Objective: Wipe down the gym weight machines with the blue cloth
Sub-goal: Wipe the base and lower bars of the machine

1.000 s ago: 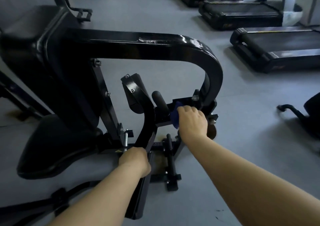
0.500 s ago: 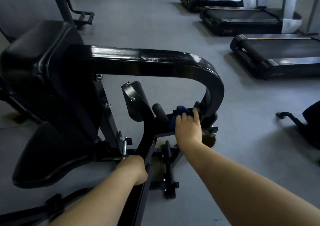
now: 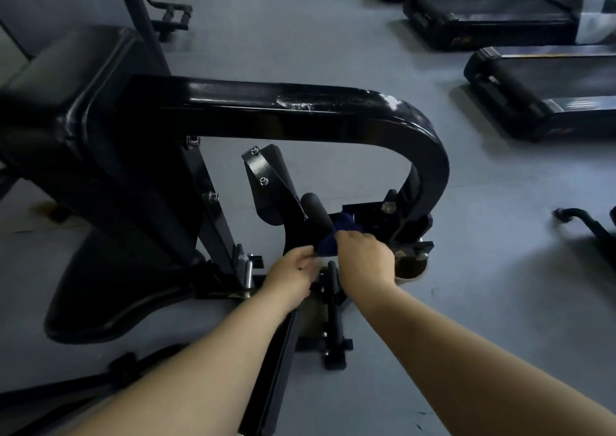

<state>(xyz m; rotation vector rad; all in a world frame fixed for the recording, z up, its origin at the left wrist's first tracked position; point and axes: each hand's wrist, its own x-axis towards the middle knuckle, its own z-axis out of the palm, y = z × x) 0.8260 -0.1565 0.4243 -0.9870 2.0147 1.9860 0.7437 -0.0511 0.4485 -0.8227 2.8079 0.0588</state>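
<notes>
Looking barely started tbh, both hands low by the foam roller pad (image 3: 316, 213), right hand (image 3: 365, 262) curled round the blue cloth (image 3: 328, 240), left hand (image 3: 293, 274) pinching its edge, smudges on the curved frame arm (image 3: 300, 102) untouched

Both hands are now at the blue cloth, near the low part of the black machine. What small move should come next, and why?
Probably pull the blue cloth flat between the left hand and right hand, then press it on the roller pad. The cloth looks bunched, both hands pinch it, and the pad lies just above them.
</notes>
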